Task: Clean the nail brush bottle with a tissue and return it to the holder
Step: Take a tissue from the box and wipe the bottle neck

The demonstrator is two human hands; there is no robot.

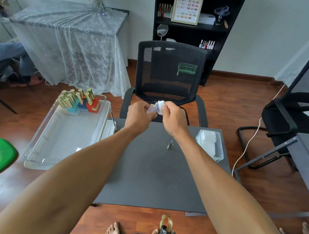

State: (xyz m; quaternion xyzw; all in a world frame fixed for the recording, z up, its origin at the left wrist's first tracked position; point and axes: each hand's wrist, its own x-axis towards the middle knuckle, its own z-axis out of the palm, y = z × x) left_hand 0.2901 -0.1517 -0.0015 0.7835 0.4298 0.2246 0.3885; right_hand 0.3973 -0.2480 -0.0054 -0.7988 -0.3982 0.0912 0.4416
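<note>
Nail-salon room, wood floor, dark grey table in front, black mesh chair behind it. Both hands were raised over the table's far edge. Left hand was closed around the nail brush bottle, pale lilac body with a yellowish bit showing near the top, mostly hidden by the fingers. Right hand was pinched shut on a crumpled white tissue, pressed against the bottle's exposed end.

Cap with brush stood upright on the table, apart from the bottle, near the clear box of white pads. Holder was a clear tray just left of the table, with gold-capped bottles clustered at its far end.

Judgement: wipe step in progress, return not started.

To do it well:
- keep bottle upright, it looked uncapped, spill risk
- rotate bottle in the left grip, don't drag the tissue
- work neck and rim first, residue there would stop the cap seating
- use a clean fold of tissue for the body
- recap before moving to the tray
</note>
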